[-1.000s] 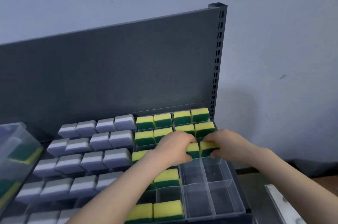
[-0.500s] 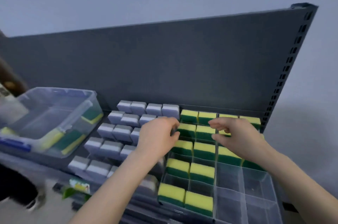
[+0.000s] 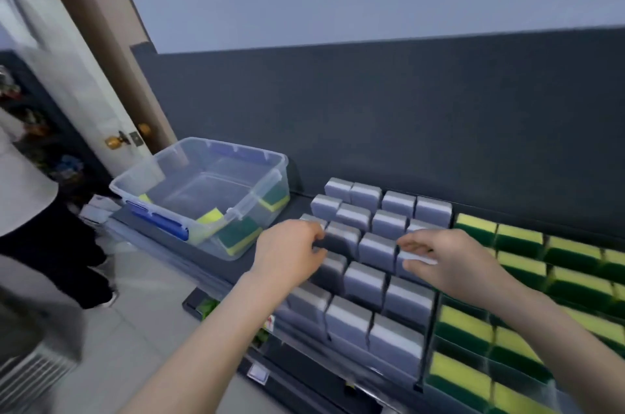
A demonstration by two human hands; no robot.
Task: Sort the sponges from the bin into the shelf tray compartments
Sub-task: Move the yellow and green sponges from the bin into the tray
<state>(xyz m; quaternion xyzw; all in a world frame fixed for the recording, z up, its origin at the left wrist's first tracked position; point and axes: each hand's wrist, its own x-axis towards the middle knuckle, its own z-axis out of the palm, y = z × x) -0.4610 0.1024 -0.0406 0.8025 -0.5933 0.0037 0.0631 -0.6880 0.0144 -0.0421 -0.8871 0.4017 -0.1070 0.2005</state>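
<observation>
A clear plastic bin (image 3: 270,160) stands at the left end of the shelf with several yellow-green sponges (image 3: 238,236) inside. Grey sponges (image 3: 363,281) fill the compartments of the middle tray. Yellow-green sponges (image 3: 519,239) fill the compartments of the tray (image 3: 431,356) on the right. My left hand (image 3: 287,254) hovers over the left edge of the grey sponges, fingers loosely curled and holding nothing. My right hand (image 3: 449,261) hovers over the right side of the grey sponges, fingers apart and empty.
The shelf's dark back panel (image 3: 372,116) rises behind the trays. A person (image 3: 30,210) stands on the tiled floor at the left, near a door with a brass knob (image 3: 113,142). Small packages (image 3: 208,307) lie below the shelf edge.
My view has swung left, bringing the bin fully into sight. Both hands have let go of the yellow-green sponges and moved left over the grey sponges.
</observation>
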